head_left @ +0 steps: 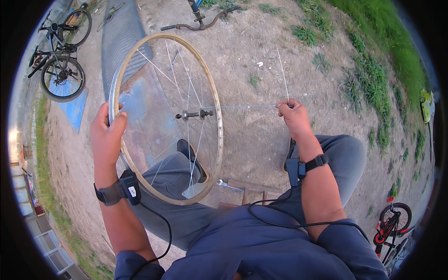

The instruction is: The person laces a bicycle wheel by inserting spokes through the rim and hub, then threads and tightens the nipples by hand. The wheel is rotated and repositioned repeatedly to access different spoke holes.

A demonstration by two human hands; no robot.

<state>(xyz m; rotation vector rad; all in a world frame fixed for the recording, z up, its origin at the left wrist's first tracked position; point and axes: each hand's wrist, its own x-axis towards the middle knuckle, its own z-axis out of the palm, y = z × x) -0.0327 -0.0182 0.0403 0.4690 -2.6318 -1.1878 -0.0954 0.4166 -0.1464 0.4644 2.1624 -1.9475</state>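
A bare bicycle wheel rim [219, 122], gold-brown on its visible side, stands tilted in front of me without a tyre. Thin spokes cross it to the hub [192, 115], whose axle ends are dark. My left hand [106, 137] is closed around the rim's left side, thumb on the near face. Out to the right of the wheel, my right hand [295, 120] pinches a thin spoke [247, 107] that runs level from the hub side. Another long, thin spoke [282, 70] rises from the same fingers. Both wrists wear strapped devices with black cables.
A wrench [229, 185] lies by a wooden frame [254, 195] between my legs. Beyond the wheel are a worn blue metal sheet [140, 105] and rusty handlebars [203, 24]. A bicycle [63, 77] stands far left, a small red one [394, 224] at right. Grass borders the dirt.
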